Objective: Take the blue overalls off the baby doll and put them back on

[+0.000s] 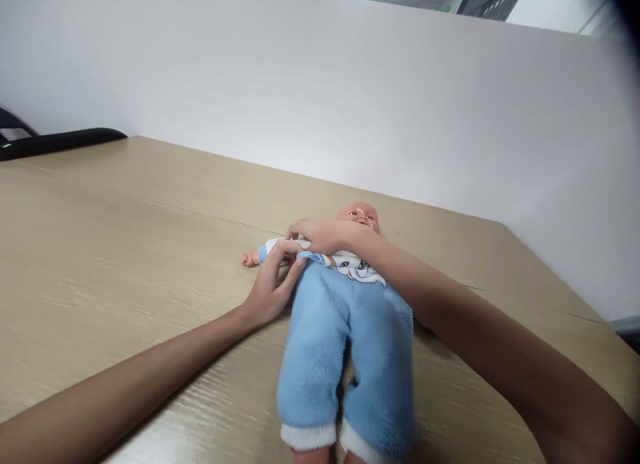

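A baby doll (363,213) lies on its back on the table, its head away from me. It wears fluffy blue trousers (320,344) with white cuffs and a white top (353,264) with a cartoon face. At the doll's waist, on the left side of the view, my left hand (273,284) has its thumb and fingers closed on the edge of the trousers. My right hand (320,235) reaches across the chest, its curled fingers at the top beside the doll's outstretched arm (251,257). The right hand's fingertips are partly hidden.
The wooden table (125,251) extends around the doll on both sides. A white partition (300,84) rises behind its far edge. At the far left is a black chair part (65,142), and another dark object (627,332) shows at the right edge.
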### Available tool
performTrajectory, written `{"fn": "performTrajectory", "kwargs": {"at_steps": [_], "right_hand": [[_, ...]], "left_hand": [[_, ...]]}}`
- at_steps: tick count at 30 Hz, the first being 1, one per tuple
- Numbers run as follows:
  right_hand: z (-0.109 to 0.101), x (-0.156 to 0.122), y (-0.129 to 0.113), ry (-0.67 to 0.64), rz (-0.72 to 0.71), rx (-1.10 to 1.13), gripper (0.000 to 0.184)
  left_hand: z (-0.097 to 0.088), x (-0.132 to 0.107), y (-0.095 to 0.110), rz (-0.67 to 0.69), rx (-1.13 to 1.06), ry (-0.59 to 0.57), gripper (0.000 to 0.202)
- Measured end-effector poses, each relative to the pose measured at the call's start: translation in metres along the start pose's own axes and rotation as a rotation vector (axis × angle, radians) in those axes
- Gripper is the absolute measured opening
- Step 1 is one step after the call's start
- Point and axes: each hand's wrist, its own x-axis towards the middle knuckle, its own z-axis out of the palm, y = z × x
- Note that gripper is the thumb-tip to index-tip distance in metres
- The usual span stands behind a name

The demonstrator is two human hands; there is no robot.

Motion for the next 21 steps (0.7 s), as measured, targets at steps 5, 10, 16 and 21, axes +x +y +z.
{"fn": "performTrajectory", "kwargs": {"at_steps": [5, 10, 16, 21], "right_hand": [[0.011, 0.011, -0.005, 0.037, 0.016, -0.088, 0.012], [0.006, -0.019, 0.001, 0.369, 0.1, 0.049, 0.018], [0.007, -0.051, 0.018, 0.412, 0.071, 0.42, 0.045], [0.017, -0.051, 0.012, 0.517, 0.028, 0.329, 0.047]], "left_hand": [[0.001, -0.002, -0.001, -0.086, 0.023, 0.024, 0.016], [-0.001, -0.006, -0.004, -0.008, 0.054, 0.04, 0.012], [-0.004, -0.011, -0.004, 0.33, 0.237, 0.106, 0.016], [-0.001, -0.015, -0.012, 0.406, 0.106, 0.133, 0.02]]}}
